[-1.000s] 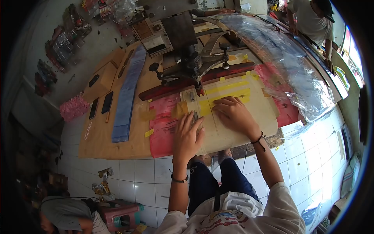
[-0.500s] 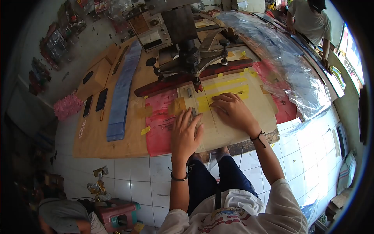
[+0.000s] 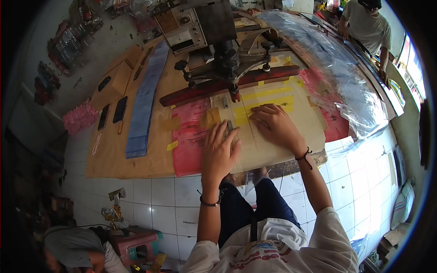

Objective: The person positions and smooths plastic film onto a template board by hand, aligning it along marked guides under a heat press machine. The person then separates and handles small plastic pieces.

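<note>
My left hand [image 3: 219, 152] lies spread on the left edge of a beige board [image 3: 273, 148], its fingertips beside a small dark metal strip [image 3: 230, 124]. To the right, my right hand [image 3: 275, 125] rests palm down on the same board, fingers slightly bent over yellow tape [image 3: 284, 104]. Just beyond the hands stands a black machine head [image 3: 226, 59] with a red tip [image 3: 236, 97] close above the board. Behind that tip runs a long dark red bar [image 3: 268, 77]. A red sheet [image 3: 191, 136] is left of my left hand.
Blue folded material [image 3: 145, 104], two phones and a cardboard box [image 3: 114, 82] lie on the table's left. Clear plastic sheeting [image 3: 318, 59] covers the right side. One person [image 3: 368, 27] stands at the upper right; another [image 3: 75, 248] is at the lower left near a stool [image 3: 136, 248].
The view has shifted slightly. Both hands stay in nearly the same places on the board. The person at the upper right has moved their arms a little.
</note>
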Demonstrator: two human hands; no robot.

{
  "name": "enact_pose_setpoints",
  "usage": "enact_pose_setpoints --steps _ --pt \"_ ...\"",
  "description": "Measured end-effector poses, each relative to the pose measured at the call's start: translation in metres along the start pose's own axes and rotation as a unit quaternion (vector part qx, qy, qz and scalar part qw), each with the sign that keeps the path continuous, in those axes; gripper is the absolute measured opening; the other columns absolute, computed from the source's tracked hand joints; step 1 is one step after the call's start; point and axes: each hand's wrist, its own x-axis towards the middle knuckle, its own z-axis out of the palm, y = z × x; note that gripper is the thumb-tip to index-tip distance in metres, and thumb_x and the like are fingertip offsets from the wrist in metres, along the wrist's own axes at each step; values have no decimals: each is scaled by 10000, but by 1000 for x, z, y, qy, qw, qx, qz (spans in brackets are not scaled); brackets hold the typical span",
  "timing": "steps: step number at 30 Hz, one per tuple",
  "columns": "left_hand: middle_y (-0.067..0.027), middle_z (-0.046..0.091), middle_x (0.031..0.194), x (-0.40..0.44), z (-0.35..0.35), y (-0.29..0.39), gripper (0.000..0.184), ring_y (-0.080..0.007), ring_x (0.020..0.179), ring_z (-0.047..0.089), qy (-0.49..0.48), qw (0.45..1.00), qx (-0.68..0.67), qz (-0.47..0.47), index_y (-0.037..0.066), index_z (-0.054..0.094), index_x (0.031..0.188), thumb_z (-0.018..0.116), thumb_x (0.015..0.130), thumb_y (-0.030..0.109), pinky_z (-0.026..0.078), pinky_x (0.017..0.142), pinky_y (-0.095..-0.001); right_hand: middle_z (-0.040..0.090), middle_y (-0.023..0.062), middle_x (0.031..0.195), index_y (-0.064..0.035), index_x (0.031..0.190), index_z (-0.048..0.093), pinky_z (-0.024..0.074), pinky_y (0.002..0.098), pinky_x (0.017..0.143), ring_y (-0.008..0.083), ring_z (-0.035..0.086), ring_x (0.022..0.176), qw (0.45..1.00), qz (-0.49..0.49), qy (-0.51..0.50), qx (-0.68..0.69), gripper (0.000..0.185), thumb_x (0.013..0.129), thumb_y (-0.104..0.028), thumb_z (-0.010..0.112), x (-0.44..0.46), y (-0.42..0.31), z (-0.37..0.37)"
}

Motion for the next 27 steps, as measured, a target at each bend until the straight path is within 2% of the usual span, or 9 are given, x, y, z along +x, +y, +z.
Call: enact_pose_setpoints --steps 27 --pt "-189 524 1507 -1 0 0 403 -397 1412 452 -7 1000 7 4 122 664 1350 644 974 265 354 1177 -507 717 92 1231 -83 1088 761 449 433 1075 300 613 1212 1000 -2 -6 2 232 892 -126 645 -1 1 -1"
